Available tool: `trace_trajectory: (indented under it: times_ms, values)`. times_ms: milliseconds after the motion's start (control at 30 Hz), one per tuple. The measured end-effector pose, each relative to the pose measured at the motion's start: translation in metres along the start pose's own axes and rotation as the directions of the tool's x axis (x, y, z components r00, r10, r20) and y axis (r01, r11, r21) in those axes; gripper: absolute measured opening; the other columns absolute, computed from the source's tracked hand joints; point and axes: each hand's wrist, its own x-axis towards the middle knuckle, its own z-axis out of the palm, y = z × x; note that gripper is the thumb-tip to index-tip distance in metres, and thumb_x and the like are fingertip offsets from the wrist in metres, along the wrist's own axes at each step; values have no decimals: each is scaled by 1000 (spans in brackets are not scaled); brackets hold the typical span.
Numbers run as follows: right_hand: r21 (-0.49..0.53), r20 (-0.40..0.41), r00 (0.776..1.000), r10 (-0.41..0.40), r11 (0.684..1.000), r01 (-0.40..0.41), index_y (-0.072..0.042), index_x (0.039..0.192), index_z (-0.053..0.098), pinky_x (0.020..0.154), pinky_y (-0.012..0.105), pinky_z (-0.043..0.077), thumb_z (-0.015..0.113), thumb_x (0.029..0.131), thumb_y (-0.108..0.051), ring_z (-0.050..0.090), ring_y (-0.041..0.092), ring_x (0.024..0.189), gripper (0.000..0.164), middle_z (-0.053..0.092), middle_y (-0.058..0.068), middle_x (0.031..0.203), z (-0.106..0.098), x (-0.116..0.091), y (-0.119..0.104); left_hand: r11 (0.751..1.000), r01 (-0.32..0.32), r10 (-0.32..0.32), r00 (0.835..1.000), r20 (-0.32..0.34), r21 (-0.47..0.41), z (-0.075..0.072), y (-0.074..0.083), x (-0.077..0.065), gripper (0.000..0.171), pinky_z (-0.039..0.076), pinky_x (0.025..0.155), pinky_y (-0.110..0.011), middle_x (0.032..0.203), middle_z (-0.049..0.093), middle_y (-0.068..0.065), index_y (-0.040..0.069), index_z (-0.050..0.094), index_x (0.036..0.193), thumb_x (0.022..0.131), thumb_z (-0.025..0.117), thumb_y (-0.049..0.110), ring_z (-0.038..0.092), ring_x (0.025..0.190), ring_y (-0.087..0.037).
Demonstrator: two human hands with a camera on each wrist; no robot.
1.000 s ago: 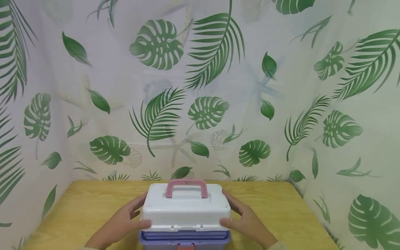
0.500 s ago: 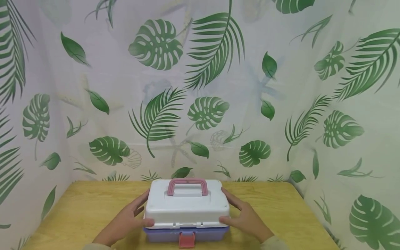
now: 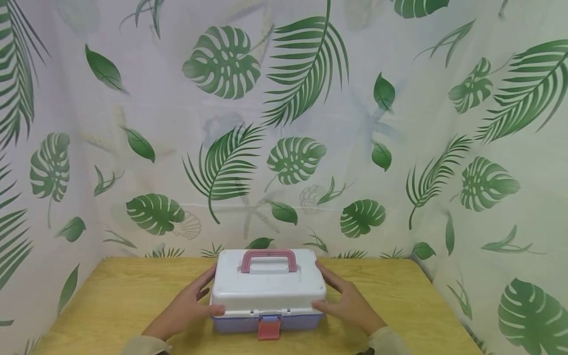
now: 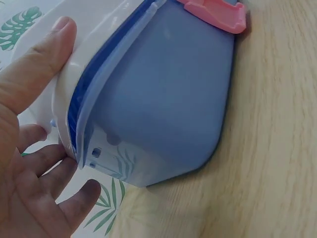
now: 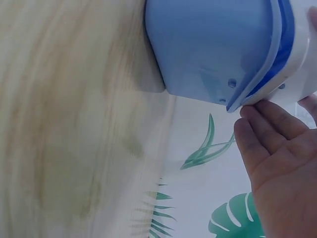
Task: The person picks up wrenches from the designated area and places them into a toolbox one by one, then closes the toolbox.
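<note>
A plastic storage box [image 3: 268, 323] with a blue-purple base and white lid [image 3: 266, 286] stands on the table between both hands. A pink carrying handle [image 3: 268, 254] is on top of the lid; a pink latch [image 3: 268, 329] hangs unfastened in front. My left hand [image 3: 188, 305] grips the lid's left end, thumb at the front corner, fingers along the side. At the other end, my right hand [image 3: 348, 301] holds the lid the same way. In the left wrist view, a narrow gap with a darker blue inner tray [image 4: 94, 64] shows between lid and base.
The wood-grain table [image 3: 133, 291] extends around the box on both sides. Behind it and at the sides hangs a pale wall covering [image 3: 310, 113] printed with green leaves.
The lid has come down over the purple base, hiding most of the gap. Box and hands have shifted away from the person and slightly right. Both hands keep their hold.
</note>
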Motion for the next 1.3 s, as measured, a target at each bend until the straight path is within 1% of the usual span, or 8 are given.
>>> trace_trajectory:
  times_ms: [233,500,733,900,1000,1067,1167,1300]
  values:
    - [21,14,1000,-10,1000,9,-31,163,34,120,52,34,88,82,-41,45,30,145,97,42,0,161,1,6,11,1000,-19,19,1000,-16,10,4,-5,3,112,31,121,-53,170,22,-14,14,24,165,77,92,31,22,155,-39]
    - [-2,18,1000,-19,1000,19,-33,164,30,122,54,29,86,83,-44,40,32,148,99,34,-5,165,2,7,12,988,81,-78,996,-30,134,6,-12,3,114,19,120,-70,173,15,-10,27,16,168,81,86,49,17,154,-46]
    - [-32,23,1000,-2,999,2,-28,165,26,122,54,30,85,85,-45,40,33,148,101,32,0,166,2,5,13,982,131,-128,991,-33,139,9,-9,1,115,19,117,-74,173,13,-12,29,14,168,81,86,51,19,152,-51]
    - [-105,-17,999,-35,994,33,-18,165,29,118,53,37,84,86,-43,45,32,145,99,39,7,164,4,1,5,985,89,-80,994,-70,147,13,-5,-3,113,23,120,-69,172,16,-16,28,14,167,82,85,51,23,152,-50]
    - [-258,-145,976,-161,959,119,-12,154,47,112,50,46,86,86,-35,55,26,134,82,55,5,149,8,-4,-6,976,-20,44,993,-111,216,15,1,-10,111,25,117,-71,170,21,-16,26,17,167,82,85,51,24,152,-47]
    - [-374,-239,929,-282,910,180,-10,138,60,103,44,54,86,84,-25,61,19,120,62,62,1,132,13,-8,-18,946,-124,170,977,-131,301,16,7,-15,108,28,115,-73,168,25,-15,24,22,166,83,86,46,26,152,-44]
    - [-512,-236,849,-473,803,305,-11,108,69,81,31,60,82,81,-12,65,10,94,30,67,-4,104,25,-13,-39,831,-279,380,917,-124,480,18,17,-16,102,35,112,-71,163,35,-15,20,34,162,79,90,37,33,148,-42]
    - [-556,14,862,-507,713,428,-18,90,70,64,13,50,78,83,-11,55,-2,74,13,63,-13,84,50,-16,-60,644,-375,538,841,-46,666,23,26,-14,99,35,113,-66,155,47,-16,17,46,155,70,95,32,40,143,-41]
